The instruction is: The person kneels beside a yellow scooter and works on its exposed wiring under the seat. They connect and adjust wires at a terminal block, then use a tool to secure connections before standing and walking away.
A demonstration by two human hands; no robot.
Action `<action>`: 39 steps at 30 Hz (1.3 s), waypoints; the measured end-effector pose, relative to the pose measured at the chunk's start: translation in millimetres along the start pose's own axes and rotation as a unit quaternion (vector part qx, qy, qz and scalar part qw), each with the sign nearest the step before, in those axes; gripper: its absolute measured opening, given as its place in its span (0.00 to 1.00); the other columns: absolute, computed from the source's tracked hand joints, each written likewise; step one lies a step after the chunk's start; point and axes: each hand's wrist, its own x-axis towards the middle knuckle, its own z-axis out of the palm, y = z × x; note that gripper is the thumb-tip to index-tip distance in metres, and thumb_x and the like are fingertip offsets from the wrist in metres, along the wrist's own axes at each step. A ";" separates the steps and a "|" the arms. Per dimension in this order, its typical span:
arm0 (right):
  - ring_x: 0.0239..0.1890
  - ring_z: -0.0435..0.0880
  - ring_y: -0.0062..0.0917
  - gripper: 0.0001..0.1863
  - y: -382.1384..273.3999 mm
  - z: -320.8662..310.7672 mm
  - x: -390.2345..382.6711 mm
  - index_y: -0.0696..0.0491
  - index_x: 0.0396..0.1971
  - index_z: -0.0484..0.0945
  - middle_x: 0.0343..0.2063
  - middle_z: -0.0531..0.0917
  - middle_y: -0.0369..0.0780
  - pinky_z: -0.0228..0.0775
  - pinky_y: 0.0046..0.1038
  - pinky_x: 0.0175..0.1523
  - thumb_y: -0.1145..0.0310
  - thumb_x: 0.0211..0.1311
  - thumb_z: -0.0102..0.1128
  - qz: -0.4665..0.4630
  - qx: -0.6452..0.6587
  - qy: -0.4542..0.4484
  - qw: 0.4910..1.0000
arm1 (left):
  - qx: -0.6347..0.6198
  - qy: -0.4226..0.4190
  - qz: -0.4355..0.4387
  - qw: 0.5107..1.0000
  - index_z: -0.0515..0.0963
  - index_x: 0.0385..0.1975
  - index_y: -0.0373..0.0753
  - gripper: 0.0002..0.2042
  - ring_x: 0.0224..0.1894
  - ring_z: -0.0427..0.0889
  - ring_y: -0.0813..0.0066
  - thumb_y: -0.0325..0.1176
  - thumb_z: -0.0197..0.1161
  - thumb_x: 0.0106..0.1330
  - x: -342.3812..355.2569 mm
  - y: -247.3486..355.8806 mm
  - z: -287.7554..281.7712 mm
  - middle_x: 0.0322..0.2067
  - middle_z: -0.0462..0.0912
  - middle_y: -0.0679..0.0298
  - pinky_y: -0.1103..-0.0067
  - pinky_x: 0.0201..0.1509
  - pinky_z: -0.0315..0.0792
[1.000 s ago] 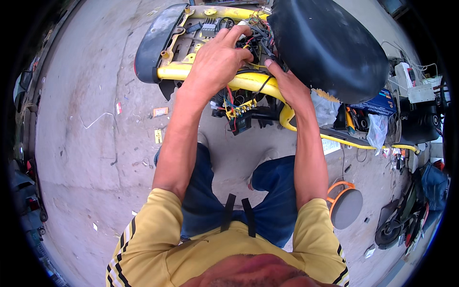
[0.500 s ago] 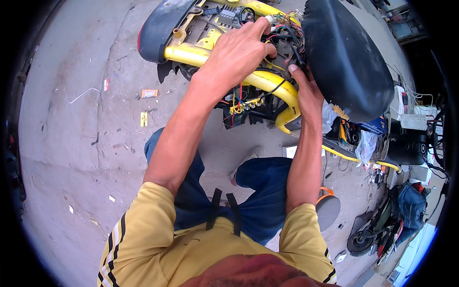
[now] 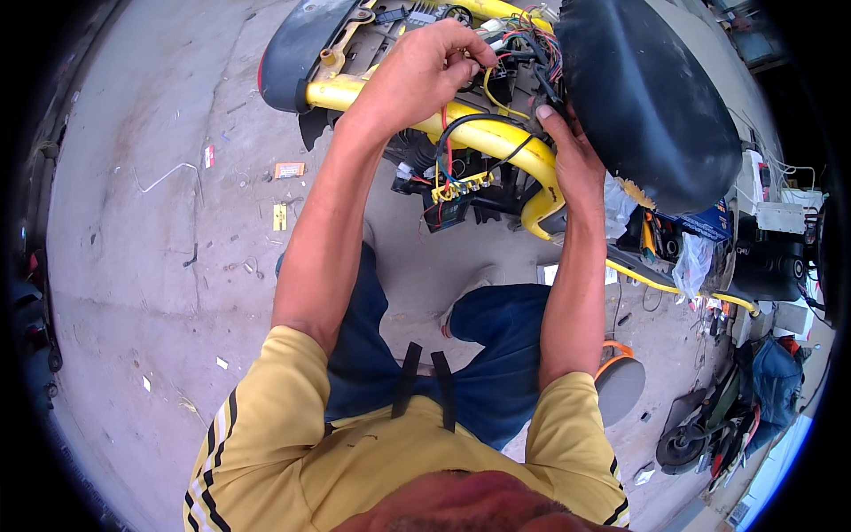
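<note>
A yellow tubular scooter frame stands in front of me with its wiring exposed. My left hand reaches over the yellow tube, its fingers pinched on a bundle of coloured wires near the top. My right hand sits beside the raised black seat, fingers pressed on the frame and the cables below the seat. A black cable loops over the tube, and a yellow connector strip hangs under it. A black rear fender is at the left end.
Concrete floor with small scraps and a bent wire lies to the left. To the right are a plastic bag, a thin yellow tube, boxes and tools. An orange-rimmed round lid lies by my right knee, dark gear beyond it.
The view has shifted closer to the frame. My left hand moved from flat over the wiring to pinching the wires. My right hand stays by the seat.
</note>
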 end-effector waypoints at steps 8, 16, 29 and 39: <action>0.56 0.84 0.23 0.26 8.6 -3.8 0.9 0.62 0.65 0.78 0.55 0.88 0.44 0.68 0.25 0.67 0.69 0.70 0.72 -0.006 -0.034 0.014 0.999 | -0.136 -0.051 -0.086 0.986 0.78 0.51 0.28 0.12 0.39 0.84 0.80 0.18 0.63 0.69 -4.0 14.6 -17.9 0.36 0.84 0.64 0.82 0.44 0.79; 0.55 0.84 0.23 0.25 10.7 -5.0 2.8 0.61 0.63 0.79 0.52 0.88 0.41 0.69 0.25 0.65 0.69 0.70 0.73 -0.010 -0.015 0.014 1.000 | -0.193 -0.054 -0.128 0.971 0.80 0.46 0.31 0.09 0.35 0.81 0.84 0.21 0.62 0.67 -3.3 10.5 -20.4 0.35 0.83 0.68 0.83 0.40 0.76; 0.68 0.76 0.31 0.36 7.2 -3.6 0.8 0.60 0.67 0.79 0.69 0.79 0.44 0.60 0.28 0.75 0.50 0.69 0.73 0.011 -0.007 0.011 1.000 | 0.141 -0.010 0.102 0.985 0.80 0.47 0.38 0.13 0.32 0.76 0.75 0.20 0.69 0.64 -10.6 7.7 1.9 0.36 0.80 0.65 0.75 0.40 0.75; 0.61 0.81 0.25 0.29 -8.3 -1.8 -3.7 0.59 0.66 0.79 0.60 0.85 0.41 0.67 0.29 0.70 0.69 0.67 0.73 0.021 -0.024 0.012 0.999 | 0.164 0.000 -0.066 0.984 0.79 0.43 0.34 0.13 0.33 0.84 0.65 0.33 0.74 0.66 -7.6 26.4 18.5 0.31 0.86 0.57 0.69 0.41 0.77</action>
